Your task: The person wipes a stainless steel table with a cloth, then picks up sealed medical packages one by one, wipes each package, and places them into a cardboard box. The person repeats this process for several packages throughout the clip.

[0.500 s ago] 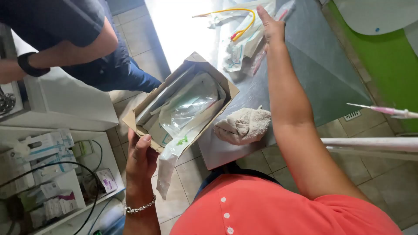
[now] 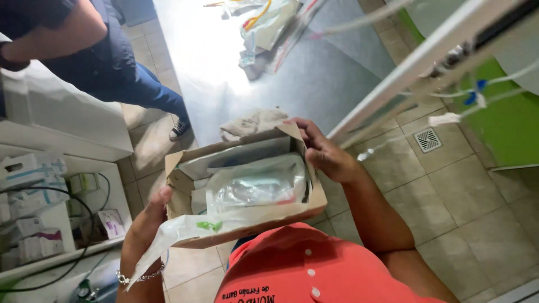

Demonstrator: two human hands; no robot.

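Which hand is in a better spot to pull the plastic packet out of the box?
Probably the right hand. It sits at the open top edge of the cardboard box, beside the clear plastic packet. The left hand supports the box's end from below, so moving it might tip the box.

You hold an open brown cardboard box (image 2: 247,191), tilted, in front of your chest. Clear plastic packets (image 2: 255,185) fill it; one hangs over its near edge.
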